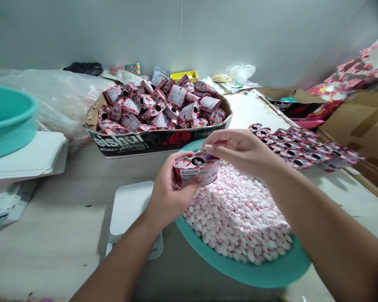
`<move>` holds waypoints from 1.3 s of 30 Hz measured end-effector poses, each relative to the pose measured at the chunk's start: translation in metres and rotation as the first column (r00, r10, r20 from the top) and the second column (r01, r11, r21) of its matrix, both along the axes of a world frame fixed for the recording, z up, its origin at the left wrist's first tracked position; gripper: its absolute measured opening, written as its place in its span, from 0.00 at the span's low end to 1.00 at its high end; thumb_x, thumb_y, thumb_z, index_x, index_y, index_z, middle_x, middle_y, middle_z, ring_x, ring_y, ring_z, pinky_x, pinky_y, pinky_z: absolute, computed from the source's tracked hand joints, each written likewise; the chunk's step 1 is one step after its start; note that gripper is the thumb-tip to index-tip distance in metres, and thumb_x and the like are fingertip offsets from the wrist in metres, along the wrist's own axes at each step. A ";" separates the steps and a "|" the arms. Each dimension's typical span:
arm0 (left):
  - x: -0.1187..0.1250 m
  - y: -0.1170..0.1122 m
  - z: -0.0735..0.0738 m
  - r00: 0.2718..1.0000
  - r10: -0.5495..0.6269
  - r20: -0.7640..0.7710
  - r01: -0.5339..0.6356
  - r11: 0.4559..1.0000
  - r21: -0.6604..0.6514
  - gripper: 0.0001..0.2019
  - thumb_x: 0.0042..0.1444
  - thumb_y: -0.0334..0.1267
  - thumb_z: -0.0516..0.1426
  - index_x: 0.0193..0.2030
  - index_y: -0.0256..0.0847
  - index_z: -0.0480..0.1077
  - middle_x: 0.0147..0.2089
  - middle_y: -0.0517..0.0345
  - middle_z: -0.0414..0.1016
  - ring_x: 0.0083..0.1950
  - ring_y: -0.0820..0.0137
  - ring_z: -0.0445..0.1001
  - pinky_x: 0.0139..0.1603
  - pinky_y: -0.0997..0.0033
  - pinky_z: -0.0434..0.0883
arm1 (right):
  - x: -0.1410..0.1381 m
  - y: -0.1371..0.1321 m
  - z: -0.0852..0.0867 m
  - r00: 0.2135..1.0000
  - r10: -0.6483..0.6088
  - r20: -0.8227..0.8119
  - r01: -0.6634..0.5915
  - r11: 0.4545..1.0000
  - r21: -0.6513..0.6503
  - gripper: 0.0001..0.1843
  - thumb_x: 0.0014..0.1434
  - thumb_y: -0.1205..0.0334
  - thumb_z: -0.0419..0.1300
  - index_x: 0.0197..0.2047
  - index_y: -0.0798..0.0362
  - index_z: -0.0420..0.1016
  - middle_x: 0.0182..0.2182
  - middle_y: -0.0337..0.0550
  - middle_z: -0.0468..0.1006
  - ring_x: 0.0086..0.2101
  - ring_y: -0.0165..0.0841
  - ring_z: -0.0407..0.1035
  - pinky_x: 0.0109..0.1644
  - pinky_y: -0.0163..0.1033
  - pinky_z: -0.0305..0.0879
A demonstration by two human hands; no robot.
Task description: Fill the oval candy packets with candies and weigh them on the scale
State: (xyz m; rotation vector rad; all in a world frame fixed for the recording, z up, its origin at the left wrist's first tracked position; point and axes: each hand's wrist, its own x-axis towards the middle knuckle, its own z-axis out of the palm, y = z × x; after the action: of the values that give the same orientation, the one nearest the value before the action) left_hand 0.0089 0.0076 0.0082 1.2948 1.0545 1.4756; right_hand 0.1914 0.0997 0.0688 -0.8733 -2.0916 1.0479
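My left hand (168, 191) is wrapped round a small red-and-white printed carton (195, 169) with a round hole in its top, held above a teal basin (255, 270). The basin is heaped with small pink and white candies (239, 218). My right hand (242, 149) hovers over the carton's top with fingers curled and pinched together at the carton's upper edge. What the fingertips hold, if anything, is hidden.
A cardboard tray (145, 142) full of assembled cartons stands behind. Flat unfolded cartons (299, 149) lie in a row at right, near open cardboard boxes (362, 126). A white scale (129, 209) sits under my left wrist. A second teal basin (6, 119) and white sheets are at left.
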 end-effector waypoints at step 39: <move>-0.132 -0.060 -0.021 0.953 0.281 -0.116 -0.288 0.956 -0.056 0.28 0.40 0.40 0.77 0.48 0.42 0.74 0.46 0.52 0.82 0.45 0.62 0.83 0.44 0.68 0.81 | 0.011 0.032 -0.027 0.736 0.076 0.673 -0.039 0.997 -0.069 0.22 0.65 0.50 0.54 0.52 0.55 0.78 0.53 0.51 0.79 0.50 0.42 0.73 0.52 0.42 0.65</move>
State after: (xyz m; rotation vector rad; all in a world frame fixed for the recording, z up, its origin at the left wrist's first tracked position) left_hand -0.1232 -0.0522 -0.0124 1.2182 1.4003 1.5758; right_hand 0.2029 0.1312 0.0415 -1.3837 -2.7086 0.8882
